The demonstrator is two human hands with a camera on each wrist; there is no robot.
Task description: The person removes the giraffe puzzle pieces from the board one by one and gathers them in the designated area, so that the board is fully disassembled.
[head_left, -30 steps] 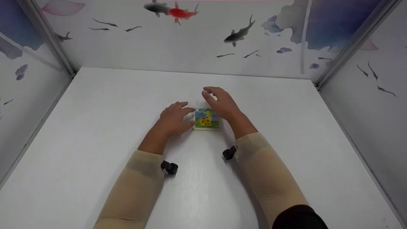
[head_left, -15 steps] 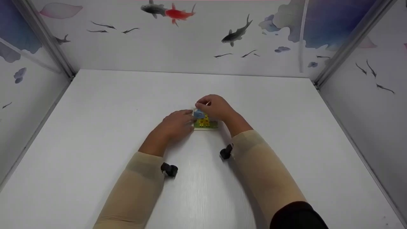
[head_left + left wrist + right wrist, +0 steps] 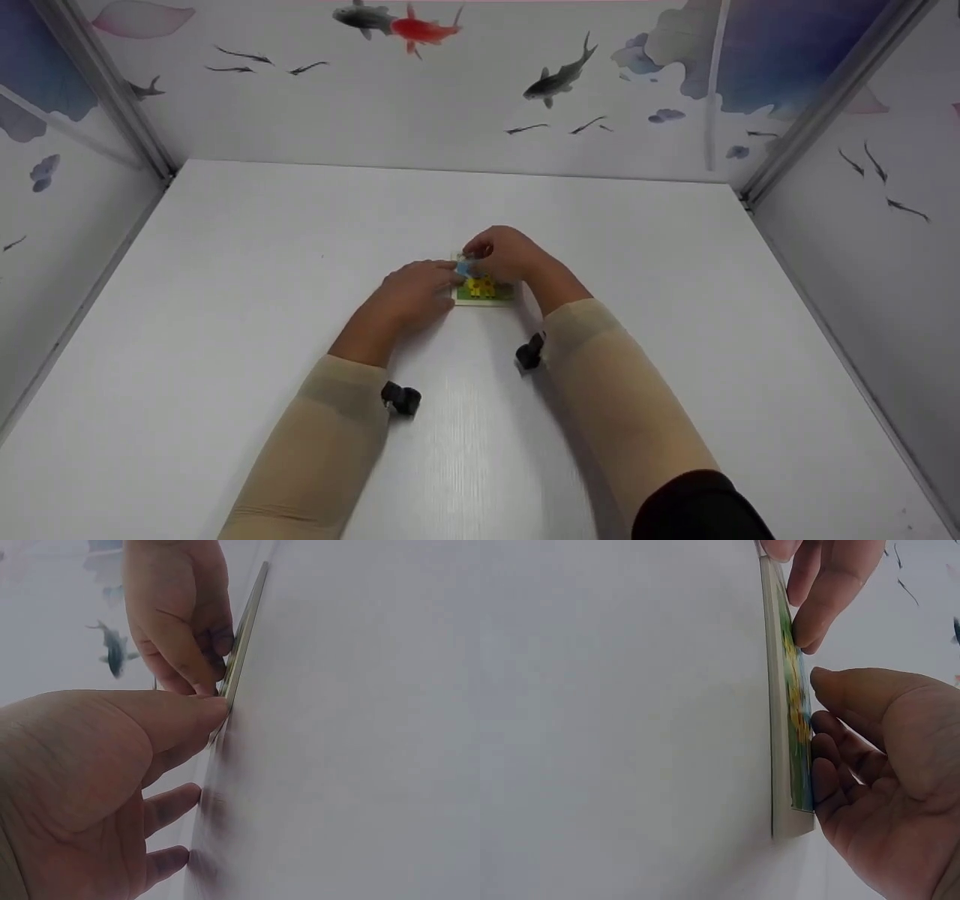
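A small square giraffe jigsaw puzzle [image 3: 484, 301] in a pale frame lies on the white table. It shows edge-on in the left wrist view and, with its picture side, in the right wrist view as a puzzle board [image 3: 795, 742]. My left hand [image 3: 416, 296] is at its left side, thumb against the frame's edge and fingertips on the picture. Fairly straight fingers reach from that hand [image 3: 90, 772]. Above the picture's upper part my right hand [image 3: 510, 255] bends with curled fingers [image 3: 829, 780], their tips at the surface. Whether they pinch a piece is hidden.
The white tabletop [image 3: 247, 247] spreads around both arms. Walls printed with fish [image 3: 559, 79] stand at the back and sides. Black wrist cameras [image 3: 401, 399] sit on the sleeves.
My right hand has come down from above the board's top right onto the picture, its fingers curling. The left hand has moved slightly toward me, its fingertips onto the board's left edge.
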